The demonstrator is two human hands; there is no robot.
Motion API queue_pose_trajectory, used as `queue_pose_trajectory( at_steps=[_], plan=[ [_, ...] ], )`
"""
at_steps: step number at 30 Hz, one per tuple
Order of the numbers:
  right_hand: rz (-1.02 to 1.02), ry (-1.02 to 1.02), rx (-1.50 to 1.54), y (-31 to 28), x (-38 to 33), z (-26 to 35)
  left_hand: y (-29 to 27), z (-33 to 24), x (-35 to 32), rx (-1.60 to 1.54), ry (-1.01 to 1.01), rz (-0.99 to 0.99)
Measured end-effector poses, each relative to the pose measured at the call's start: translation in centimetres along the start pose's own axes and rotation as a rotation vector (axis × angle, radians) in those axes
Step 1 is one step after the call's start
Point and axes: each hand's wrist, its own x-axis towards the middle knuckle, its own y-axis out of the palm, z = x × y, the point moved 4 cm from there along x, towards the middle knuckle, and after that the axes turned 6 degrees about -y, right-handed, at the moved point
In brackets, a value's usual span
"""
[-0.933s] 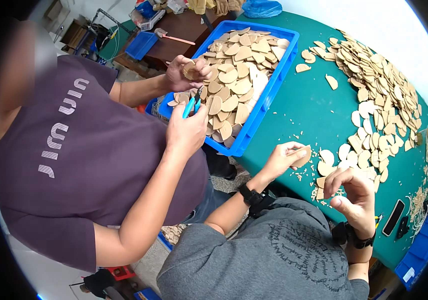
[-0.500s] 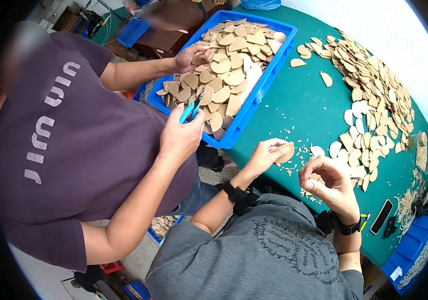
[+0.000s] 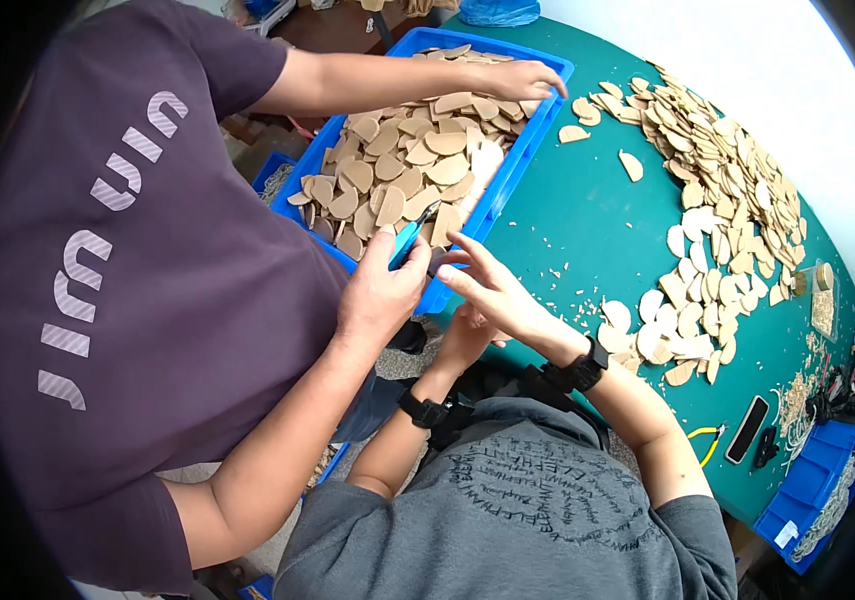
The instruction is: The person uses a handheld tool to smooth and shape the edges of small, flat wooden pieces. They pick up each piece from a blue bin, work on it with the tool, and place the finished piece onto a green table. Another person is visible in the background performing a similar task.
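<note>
— Where's the blue-handled cutter?
— At the near rim of the blue tray, gripped in a co-worker's hand, tip towards the pile, probably to keep it close to the work

— And the wearer's hands?
— The right hand is spread wide, fingers straight and holding nothing, just beside the cutter. The left hand sits under it, mostly hidden, so I can't tell its grip

— What's in the tray?
— Flat tan pieces, half-round, matte like pressed board, heaped loosely. More lie fanned over the green table, amid pale trimmings
</note>
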Motion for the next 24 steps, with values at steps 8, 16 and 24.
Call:
queue_pose_trajectory(
  at_steps=[8,16,24],
  plan=[
    [0.106,-0.054,0.389,2.4,4.5,1.5,-2.4,-2.1,-1.3,0.371,-0.082,-0.059],
    [0.092,-0.191,0.273,0.7,4.6,2.9,-2.7,-3.5,-1.3,0.372,-0.129,-0.055],
    [-0.021,-0.22,0.167,-1.0,1.1,3.8,-1.1,-2.9,-0.1,0.434,-0.134,-0.011]
  ],
)
